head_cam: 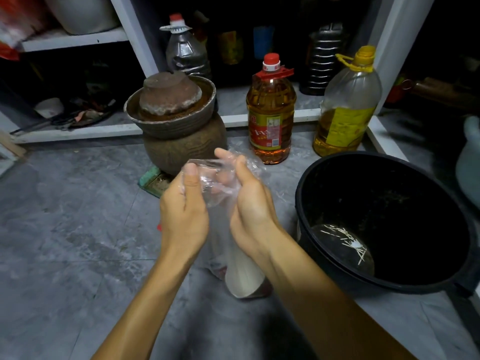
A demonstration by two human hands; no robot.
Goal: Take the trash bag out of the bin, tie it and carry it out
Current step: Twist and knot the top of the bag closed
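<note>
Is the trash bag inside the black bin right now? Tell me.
No, the clear trash bag is outside the black bin, gripped at its top by the left hand and right hand.

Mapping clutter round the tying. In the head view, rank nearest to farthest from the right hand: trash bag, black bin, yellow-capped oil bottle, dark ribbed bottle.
1. trash bag, gripped in the right hand.
2. black bin, just to its right.
3. yellow-capped oil bottle, behind the bin.
4. dark ribbed bottle, back on the shelf.

It was a home kitchen's storage corner. A cooking-oil jug (270,110) and a clay crock (181,144) stood by white shelving (75,40).
</note>
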